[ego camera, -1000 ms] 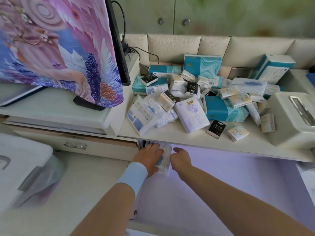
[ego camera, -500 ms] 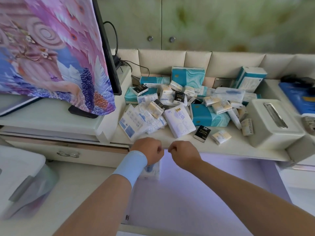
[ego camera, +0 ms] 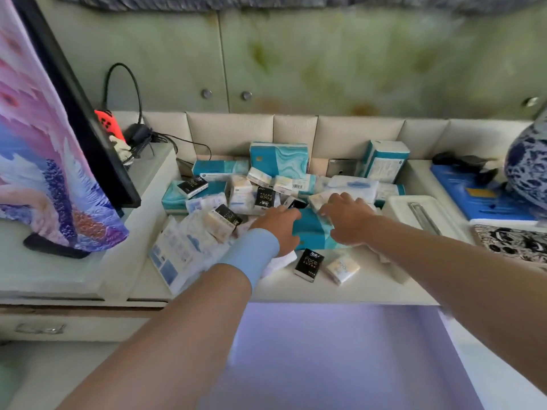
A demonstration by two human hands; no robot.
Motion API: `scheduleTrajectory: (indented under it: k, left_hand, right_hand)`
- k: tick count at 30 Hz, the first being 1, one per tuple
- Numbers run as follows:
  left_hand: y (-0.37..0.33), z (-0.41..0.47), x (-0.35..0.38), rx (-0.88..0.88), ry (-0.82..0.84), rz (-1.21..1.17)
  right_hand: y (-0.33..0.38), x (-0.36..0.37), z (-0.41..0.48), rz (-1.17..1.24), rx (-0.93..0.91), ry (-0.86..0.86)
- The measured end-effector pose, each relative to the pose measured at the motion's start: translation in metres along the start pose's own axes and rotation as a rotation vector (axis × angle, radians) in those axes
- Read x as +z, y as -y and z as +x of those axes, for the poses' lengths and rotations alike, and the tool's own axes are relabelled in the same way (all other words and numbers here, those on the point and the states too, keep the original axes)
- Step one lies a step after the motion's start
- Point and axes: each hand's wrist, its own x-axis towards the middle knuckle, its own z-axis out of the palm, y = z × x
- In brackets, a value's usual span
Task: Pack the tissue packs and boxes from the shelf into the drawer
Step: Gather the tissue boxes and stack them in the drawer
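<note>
A heap of tissue packs and boxes covers the shelf (ego camera: 370, 287). My left hand (ego camera: 278, 229) and my right hand (ego camera: 346, 220) clasp the two ends of a teal soft tissue pack (ego camera: 310, 232) in the middle of the heap. In front of it lie a black "Face" pocket pack (ego camera: 309, 264) and a cream pocket pack (ego camera: 342, 267). White-and-blue soft packs (ego camera: 177, 253) lie at the left. Teal boxes (ego camera: 278, 158) stand at the back. Below the shelf the drawer (ego camera: 325, 365) is open; its lilac floor shows and my arms hide part of it.
A white tissue-box holder (ego camera: 420, 214) stands right of the heap, with a blue-and-white vase (ego camera: 529, 173) beyond it. A screen draped in a colourful cloth (ego camera: 44, 143) stands on the raised unit at left, cables behind it. A closed drawer (ego camera: 38, 328) is at lower left.
Both hands have come up out of the drawer, leaving a pack there, and reached onto the shelf to the teal pack. The view has tilted upward.
</note>
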Motion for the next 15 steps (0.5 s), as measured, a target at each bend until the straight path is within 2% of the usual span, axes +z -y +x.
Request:
scheduleTrajectory:
  k: [3,8,11,15]
  left_hand:
    - [-0.004,0.027,0.006,-0.032,0.050,0.061]
    - [-0.006,0.055,0.010,-0.038,0.118,0.212]
    - [-0.007,0.060,0.016,-0.030,0.079,0.282]
    - [-0.013,0.057,0.004,0.018,-0.042,0.156]
  right_hand:
    - [-0.009,0.012,0.014,-0.095,0.034,-0.012]
    - [-0.005,0.027,0.023,-0.035,0.000,0.050]
    - [-0.007,0.034,0.024,-0.027,-0.034,0.013]
    - [-0.010,0.034,0.023,-0.025,-0.039,-0.084]
